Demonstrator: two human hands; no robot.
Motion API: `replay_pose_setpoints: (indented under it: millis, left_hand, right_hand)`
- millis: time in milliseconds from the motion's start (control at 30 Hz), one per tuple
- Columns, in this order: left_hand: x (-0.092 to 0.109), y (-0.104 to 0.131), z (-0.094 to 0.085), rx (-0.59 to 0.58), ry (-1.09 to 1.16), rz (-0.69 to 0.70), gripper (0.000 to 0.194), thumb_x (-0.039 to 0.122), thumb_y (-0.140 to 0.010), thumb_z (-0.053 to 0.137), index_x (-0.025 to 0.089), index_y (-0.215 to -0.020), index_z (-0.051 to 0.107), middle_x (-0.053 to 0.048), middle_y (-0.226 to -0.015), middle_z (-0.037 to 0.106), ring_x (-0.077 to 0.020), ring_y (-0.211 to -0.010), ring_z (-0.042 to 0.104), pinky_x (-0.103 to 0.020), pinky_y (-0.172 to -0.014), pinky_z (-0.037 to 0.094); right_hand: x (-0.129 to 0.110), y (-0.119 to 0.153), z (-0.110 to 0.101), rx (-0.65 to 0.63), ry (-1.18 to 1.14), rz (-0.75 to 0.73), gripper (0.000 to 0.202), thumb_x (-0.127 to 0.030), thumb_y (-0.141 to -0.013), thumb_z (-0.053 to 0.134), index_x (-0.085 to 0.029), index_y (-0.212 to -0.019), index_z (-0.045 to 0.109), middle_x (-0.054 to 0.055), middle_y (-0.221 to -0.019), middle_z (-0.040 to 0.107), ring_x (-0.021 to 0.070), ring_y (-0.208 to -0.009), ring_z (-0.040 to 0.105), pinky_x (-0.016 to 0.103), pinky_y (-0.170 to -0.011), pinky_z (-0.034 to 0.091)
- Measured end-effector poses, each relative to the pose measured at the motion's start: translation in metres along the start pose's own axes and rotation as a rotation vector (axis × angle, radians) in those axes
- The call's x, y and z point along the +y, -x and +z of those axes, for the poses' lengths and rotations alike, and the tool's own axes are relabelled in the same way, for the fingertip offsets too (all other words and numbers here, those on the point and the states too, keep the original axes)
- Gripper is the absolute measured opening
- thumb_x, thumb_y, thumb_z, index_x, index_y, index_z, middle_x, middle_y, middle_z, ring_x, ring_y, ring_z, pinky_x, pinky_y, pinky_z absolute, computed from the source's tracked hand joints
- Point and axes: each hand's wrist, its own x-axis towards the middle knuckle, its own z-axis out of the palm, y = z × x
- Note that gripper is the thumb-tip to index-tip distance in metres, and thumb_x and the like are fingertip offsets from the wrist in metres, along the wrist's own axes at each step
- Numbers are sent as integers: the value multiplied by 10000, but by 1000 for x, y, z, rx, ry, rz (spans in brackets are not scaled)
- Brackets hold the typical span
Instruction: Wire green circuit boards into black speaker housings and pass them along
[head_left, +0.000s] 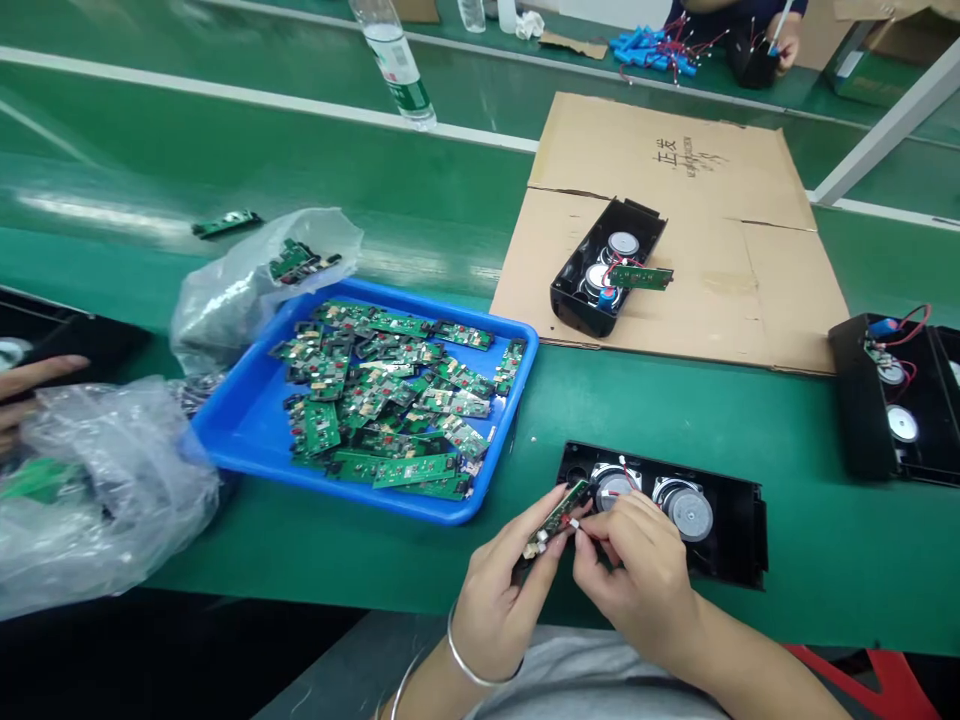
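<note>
My left hand (499,595) is closed on the edges of a narrow green circuit board (556,516), tilted up over the table's front part. At the board's lower end sit small white sockets. Between thumb and fingertips, my right hand (645,575) pinches a small white wire connector (575,524) right at the board; whether it is plugged in I cannot tell. Just behind both hands lies an open black speaker housing (731,545) with two round speakers, one partly covered by my right hand.
A blue tray (247,425) of circuit boards is left of my hands, beside plastic bags (112,500). On flattened cardboard (720,290) rests another speaker housing (581,315). More housings (862,400) stand at right. Other people's hands (787,42) show at far right and left edge.
</note>
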Motion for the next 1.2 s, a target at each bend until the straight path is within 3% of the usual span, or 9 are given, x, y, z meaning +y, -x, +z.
replay_pose_setpoints:
  millis: [133, 367, 567, 833, 1000, 1200]
  left_hand:
    - [-5, -1, -1, -37, 22, 120, 411, 178, -846, 538, 282, -1244, 544, -25, -1157, 667, -197, -996, 654, -264, -877, 526]
    - [2, 7, 5, 20, 326, -130, 327, 331, -872, 518, 223, -1164, 617, -85, -1201, 636, -244, -1089, 600, -330, -912, 511]
    - [2, 10, 8, 67, 463, -224, 301, 329, -846, 568, 237, -1122, 644, -80, -1206, 632, -249, -1098, 592, -315, -912, 511]
    - [1, 10, 2, -2, 466, -197, 281, 283, -846, 574, 277, -1119, 642, -59, -1190, 643, -243, -1073, 608, -315, -909, 512]
    - [-1, 7, -6, 7, 331, -186, 279, 325, -825, 588, 251, -1082, 670, -75, -1146, 668, -267, -1078, 605, -358, -917, 505]
    - [4, -3, -30, -82, 186, -328, 231, 326, -716, 706, 264, -937, 730, -52, -1018, 727, -251, -955, 668, -314, -852, 537]
  right_hand:
    - [-1, -1, 3, 23, 43, -25, 188, -49, -816, 474, -187, -688, 479, -34, -523, 461, 108, -499, 407, 250, -505, 360]
    - [-3, 1, 2, 4, 94, -35, 218, -40, -822, 465, -174, -654, 502, -1, -536, 505, 124, -523, 448, 265, -547, 401]
    - [-1, 2, 0, 0, 106, -50, 256, -49, -838, 440, -170, -626, 518, 11, -540, 497, 130, -534, 426, 265, -541, 376]
    - [1, 2, -2, -63, 144, -166, 319, -58, -869, 399, -148, -614, 566, 26, -539, 482, 146, -540, 364, 288, -517, 301]
    - [5, -2, -2, -93, 115, -238, 357, -50, -878, 348, -121, -630, 595, 40, -540, 487, 155, -537, 345, 301, -503, 280]
    - [2, -7, -6, -135, 145, -309, 340, -75, -907, 318, -80, -760, 625, 40, -572, 529, 155, -550, 396, 307, -518, 307]
